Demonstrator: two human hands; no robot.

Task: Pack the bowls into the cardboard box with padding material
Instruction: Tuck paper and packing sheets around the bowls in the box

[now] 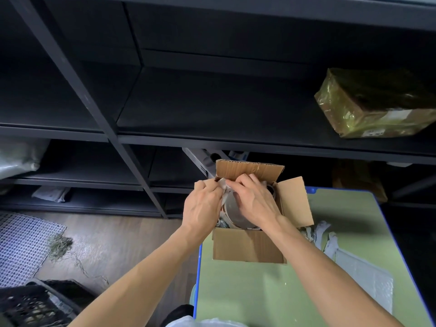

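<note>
Cardboard, plain brown: the cardboard box (247,247) stands open at the far left corner of a green table (259,296). Its 9 o'clock wall is just beside the table's blue rim. The flap at 12 o'clock stands upright, the flap at 3 o'clock leans outward over the tabletop, and the near wall at 6 o'clock faces the person.

Inside the box, a grey bowl (236,217) lies tilted on its side, its rim toward 9 o'clock, with crumpled paper below it.

Both hands are over the box's 11 o'clock corner. The left hand (203,204) pinches a pale strip of padding paper (223,185) at the box edge. The right hand (253,200) reaches across the bowl with curled fingers gripping the same strip, so the fingertips of the two hands nearly meet.

From the box toward 4 o'clock, grey paper strips (326,234) lie loose on the table, and a sheet of bubble wrap (364,282) lies beyond them near the right rim. The tabletop at 6 o'clock of the box is bare green.

Dark shelving (165,102) rises close behind the box at 12 o'clock. A parcel (372,107) in yellowish film sits on a shelf at 2 o'clock. On the floor at 9 o'clock lies a white mesh mat (23,244), and a black crate (30,308) stands at 8 o'clock.
</note>
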